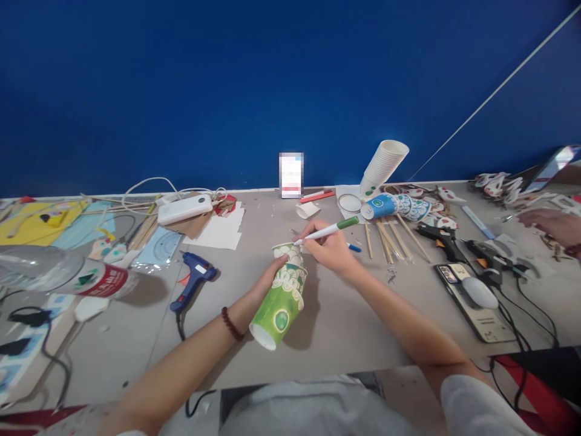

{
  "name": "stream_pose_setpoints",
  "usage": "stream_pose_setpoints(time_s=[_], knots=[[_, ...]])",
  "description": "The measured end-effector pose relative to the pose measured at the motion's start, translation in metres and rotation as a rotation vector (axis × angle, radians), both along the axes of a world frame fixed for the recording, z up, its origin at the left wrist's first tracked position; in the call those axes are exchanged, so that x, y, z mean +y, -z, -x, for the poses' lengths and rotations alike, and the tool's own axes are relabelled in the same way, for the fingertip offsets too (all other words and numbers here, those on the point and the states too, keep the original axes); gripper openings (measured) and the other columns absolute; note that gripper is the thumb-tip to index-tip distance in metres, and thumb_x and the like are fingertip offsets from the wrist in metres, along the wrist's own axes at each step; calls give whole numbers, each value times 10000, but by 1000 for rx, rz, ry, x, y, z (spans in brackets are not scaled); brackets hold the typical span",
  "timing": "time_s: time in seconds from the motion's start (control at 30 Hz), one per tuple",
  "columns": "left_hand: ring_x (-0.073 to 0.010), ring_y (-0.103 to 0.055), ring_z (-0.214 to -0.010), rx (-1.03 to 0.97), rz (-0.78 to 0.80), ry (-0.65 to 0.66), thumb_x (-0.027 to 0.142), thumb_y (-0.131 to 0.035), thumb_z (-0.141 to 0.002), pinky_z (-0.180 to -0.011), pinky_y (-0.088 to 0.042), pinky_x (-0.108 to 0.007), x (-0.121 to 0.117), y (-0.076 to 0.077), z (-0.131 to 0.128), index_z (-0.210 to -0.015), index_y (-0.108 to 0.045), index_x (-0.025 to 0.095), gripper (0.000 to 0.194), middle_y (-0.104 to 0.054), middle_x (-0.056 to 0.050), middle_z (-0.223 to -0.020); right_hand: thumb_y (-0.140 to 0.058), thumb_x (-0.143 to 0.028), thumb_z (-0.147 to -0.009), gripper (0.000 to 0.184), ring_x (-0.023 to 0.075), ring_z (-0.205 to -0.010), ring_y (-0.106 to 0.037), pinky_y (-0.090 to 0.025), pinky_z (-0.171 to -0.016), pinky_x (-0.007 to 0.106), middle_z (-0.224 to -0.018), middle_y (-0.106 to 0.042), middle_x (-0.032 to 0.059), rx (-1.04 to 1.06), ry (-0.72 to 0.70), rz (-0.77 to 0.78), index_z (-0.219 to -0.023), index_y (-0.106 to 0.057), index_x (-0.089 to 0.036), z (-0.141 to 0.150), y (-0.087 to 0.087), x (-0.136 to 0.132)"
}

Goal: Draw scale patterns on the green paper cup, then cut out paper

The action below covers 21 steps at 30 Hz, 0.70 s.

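Note:
My left hand (pixel 271 277) is wrapped round a green decorated paper cup piece (pixel 276 312), made of cups joined end to end. It lies tilted above the table, its wide open rim towards me. Scalloped white edges and drawn green scales cover its far part. My right hand (pixel 330 249) grips a white marker (pixel 330 230) with a green end, the tip touching or very near the far cup's rim. A blue pen (pixel 354 247) lies just beyond the right hand, partly hidden.
A blue glue gun (pixel 195 277) and a plastic bottle (pixel 100 278) lie left. At the back right are stacked white cups (pixel 385 166), a blue cup piece (pixel 379 206) and wooden sticks (pixel 388 242). A phone (pixel 494 327) lies right, near another person's hand (pixel 556 225).

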<state>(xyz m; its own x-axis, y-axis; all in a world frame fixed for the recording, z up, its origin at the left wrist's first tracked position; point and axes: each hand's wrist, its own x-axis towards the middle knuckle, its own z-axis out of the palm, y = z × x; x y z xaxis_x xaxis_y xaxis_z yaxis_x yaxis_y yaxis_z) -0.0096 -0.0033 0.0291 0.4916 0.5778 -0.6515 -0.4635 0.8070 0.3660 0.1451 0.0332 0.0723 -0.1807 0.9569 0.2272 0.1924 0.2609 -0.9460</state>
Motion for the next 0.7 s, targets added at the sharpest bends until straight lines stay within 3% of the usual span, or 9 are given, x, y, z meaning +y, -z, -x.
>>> stream_pose_setpoints(time_s=[0.27, 0.7], knots=[[-150, -601, -542, -21, -26, -7, 437, -567, -774, -538, -464, -250, 1, 6, 1, -845, -633, 85, 365, -641, -66, -646, -525, -134, -680, 81, 174, -706, -628, -493, -611, 288, -740, -672, 22, 12, -3, 37, -684, -583, -190, 2, 0, -2], [-145, -586, -518, -2, -24, 2, 443, -542, -788, -522, -446, -253, -1, -2, 0, -849, -630, 92, 367, -635, -54, -626, -539, -142, -691, 63, 164, -698, -620, -478, -627, 279, -709, -667, 15, 44, 2, 45, -678, -576, -192, 1, 0, 1]])
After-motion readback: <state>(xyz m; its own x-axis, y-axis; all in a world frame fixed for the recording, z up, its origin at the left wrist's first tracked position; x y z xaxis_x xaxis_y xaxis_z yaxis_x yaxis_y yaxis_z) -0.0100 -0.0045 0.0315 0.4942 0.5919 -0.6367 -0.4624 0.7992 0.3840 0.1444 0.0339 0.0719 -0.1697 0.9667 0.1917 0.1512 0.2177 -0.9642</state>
